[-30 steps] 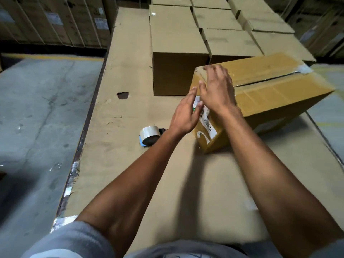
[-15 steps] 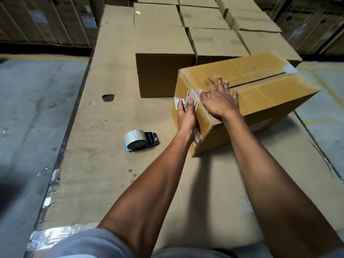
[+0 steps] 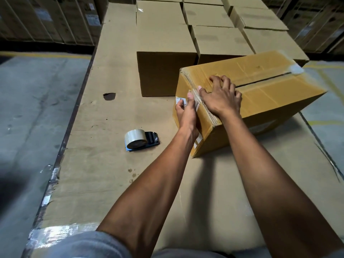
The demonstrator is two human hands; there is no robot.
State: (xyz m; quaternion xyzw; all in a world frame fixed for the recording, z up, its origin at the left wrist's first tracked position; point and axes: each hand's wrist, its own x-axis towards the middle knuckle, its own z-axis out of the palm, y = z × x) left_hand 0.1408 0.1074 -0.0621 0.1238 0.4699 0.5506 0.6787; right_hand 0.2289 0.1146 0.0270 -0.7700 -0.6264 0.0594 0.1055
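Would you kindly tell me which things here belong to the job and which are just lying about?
In hand: yellow carton, tape strip over its near edge, left hand, right hand.
Lying about: tape dispenser, untouched; brown boxes behind; cardboard-covered table.

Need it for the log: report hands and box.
Left hand presses end of yellow-brown cardboard box, thumb on taped edge. Right hand rests on top. Clear tape roll in dispenser lies apart, left.

Bare cardboard top (image 3: 104,164) lies open left of the box (image 3: 260,94), save the tape dispenser (image 3: 139,140); stacked cartons (image 3: 163,40) close off the back.
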